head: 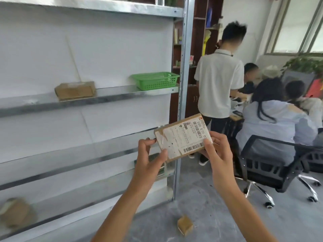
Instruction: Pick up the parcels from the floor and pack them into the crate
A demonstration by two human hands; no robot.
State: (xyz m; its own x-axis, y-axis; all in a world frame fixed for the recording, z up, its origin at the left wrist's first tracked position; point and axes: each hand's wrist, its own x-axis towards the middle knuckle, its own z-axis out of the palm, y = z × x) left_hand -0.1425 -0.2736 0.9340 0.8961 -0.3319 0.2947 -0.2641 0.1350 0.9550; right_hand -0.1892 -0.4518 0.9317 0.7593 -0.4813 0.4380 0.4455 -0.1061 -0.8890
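A flat brown cardboard parcel [183,137] with a white barcode label is held up in front of me by both hands. My left hand [150,154] pinches its left edge and lower corner between thumb and fingers. My right hand [216,147] grips its right side, thumb on the label. A small cardboard parcel [185,224] lies on the grey floor below. A green plastic crate [155,80] stands at the right end of the middle shelf, above the held parcel.
A metal shelving unit [181,95] fills the left. A brown box [75,89] sits on its middle shelf, another [15,212] on the bottom shelf. Several people sit and stand at the right, with a black office chair [272,165] close by.
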